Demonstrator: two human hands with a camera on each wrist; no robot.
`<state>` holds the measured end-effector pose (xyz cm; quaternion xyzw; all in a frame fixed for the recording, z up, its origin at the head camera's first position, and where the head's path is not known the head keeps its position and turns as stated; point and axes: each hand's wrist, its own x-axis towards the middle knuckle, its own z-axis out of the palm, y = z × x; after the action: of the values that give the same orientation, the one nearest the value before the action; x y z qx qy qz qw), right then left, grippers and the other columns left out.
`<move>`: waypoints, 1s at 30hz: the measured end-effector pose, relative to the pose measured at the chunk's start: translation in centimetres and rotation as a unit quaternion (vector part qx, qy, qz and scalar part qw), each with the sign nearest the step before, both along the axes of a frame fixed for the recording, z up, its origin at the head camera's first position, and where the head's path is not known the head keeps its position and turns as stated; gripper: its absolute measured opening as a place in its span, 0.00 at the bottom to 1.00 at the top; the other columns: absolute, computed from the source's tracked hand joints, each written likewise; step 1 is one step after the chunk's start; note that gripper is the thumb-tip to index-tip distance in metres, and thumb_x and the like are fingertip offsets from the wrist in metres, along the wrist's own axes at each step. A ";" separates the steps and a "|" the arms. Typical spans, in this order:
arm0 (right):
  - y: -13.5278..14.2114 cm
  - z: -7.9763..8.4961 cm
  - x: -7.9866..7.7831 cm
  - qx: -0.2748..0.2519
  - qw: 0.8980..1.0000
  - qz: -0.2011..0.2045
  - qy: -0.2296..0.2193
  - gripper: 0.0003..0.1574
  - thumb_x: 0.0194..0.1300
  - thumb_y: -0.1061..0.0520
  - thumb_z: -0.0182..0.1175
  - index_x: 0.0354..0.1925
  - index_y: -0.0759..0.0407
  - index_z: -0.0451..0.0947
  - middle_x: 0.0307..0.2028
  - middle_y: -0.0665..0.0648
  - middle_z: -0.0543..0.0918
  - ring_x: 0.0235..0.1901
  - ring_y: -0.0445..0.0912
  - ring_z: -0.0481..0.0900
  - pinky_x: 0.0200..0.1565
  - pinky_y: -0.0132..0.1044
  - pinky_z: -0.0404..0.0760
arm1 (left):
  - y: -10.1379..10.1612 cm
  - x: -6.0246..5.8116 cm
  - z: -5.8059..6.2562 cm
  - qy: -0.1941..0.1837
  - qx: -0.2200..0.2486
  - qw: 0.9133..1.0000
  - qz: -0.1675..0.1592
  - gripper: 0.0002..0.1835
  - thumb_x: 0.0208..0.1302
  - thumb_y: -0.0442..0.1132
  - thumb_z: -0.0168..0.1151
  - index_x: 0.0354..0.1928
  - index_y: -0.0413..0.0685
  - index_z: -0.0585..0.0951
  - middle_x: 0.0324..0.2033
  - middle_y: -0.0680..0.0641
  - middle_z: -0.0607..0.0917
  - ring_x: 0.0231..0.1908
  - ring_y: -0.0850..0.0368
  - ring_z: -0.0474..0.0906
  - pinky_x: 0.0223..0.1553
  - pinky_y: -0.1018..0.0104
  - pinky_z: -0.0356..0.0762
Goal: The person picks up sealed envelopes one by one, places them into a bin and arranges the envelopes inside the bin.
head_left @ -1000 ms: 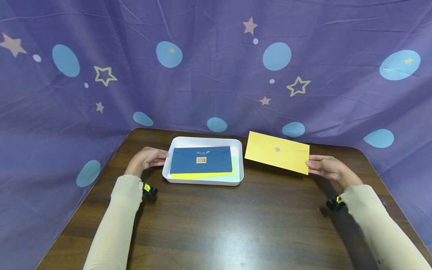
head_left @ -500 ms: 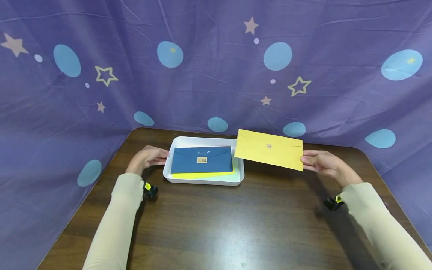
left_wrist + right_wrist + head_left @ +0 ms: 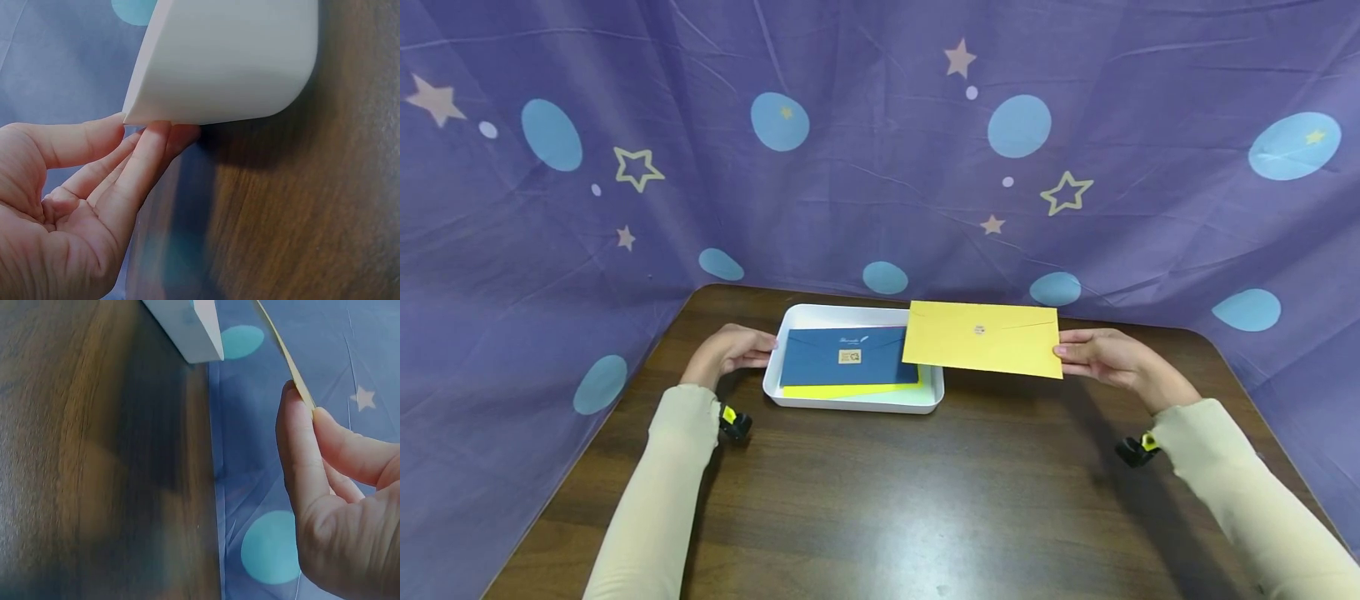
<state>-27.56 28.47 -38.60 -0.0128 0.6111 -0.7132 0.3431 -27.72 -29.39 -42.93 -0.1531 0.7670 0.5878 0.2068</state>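
Note:
In the head view, a yellow envelope (image 3: 981,350) is held level above the table by my right hand (image 3: 1101,358), which pinches its right edge between thumb and fingers. Its left part overlaps the right side of a white tray (image 3: 850,403). A blue envelope (image 3: 812,358) with a small sticker lies on top in the tray, over a bright yellow one (image 3: 820,390) and a pale green one (image 3: 887,395). My left hand (image 3: 730,352) holds the tray's left end. In the left wrist view, its thumb (image 3: 81,140) meets the rim and its fingers touch the outer wall.
The tray stands on a dark wooden table (image 3: 850,500), near its back edge. Behind the table hangs a purple curtain (image 3: 880,167) with stars and blue ovals. Black wrist cameras (image 3: 735,425) sit at both cuffs.
My right hand has moved left with the yellow envelope, from beside the tray to over its right part. The envelope has turned flatter. My left hand and the tray have stayed put.

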 end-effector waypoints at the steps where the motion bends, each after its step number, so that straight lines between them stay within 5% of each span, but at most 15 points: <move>1: -0.2 0.1 0.0 0.006 1.000 -0.001 0.000 0.22 0.75 0.73 0.49 0.42 0.52 0.84 0.39 0.52 0.89 0.42 0.41 0.88 0.49 0.32 0.89 | 0.0 0.0 0.0 0.001 0.001 1.000 0.001 0.26 0.71 0.31 0.59 0.66 0.22 0.69 0.28 0.56 0.86 0.30 0.66 0.84 0.42 0.72 0.89; 23: -4.1 0.7 0.5 0.025 1.000 -0.005 -0.009 0.20 0.73 0.74 0.50 0.40 0.54 0.84 0.36 0.52 0.89 0.39 0.42 0.88 0.46 0.34 0.91 | 0.1 0.2 0.3 -0.001 -0.004 1.000 0.002 0.26 0.72 0.31 0.58 0.67 0.22 0.69 0.27 0.57 0.86 0.30 0.66 0.84 0.41 0.73 0.89; 30: -5.0 0.6 0.6 0.029 1.000 0.003 0.003 0.13 0.74 0.73 0.50 0.51 0.62 0.74 0.37 0.51 0.88 0.40 0.41 0.87 0.48 0.33 0.90 | 0.1 0.1 0.3 -0.004 -0.001 1.000 0.003 0.26 0.71 0.31 0.59 0.67 0.23 0.70 0.27 0.57 0.86 0.29 0.66 0.84 0.41 0.73 0.89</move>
<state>-26.94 23.49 -38.00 -0.0068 0.6324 -0.6944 0.3434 -27.59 -29.29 -42.63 -0.1579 0.7664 0.5868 0.2082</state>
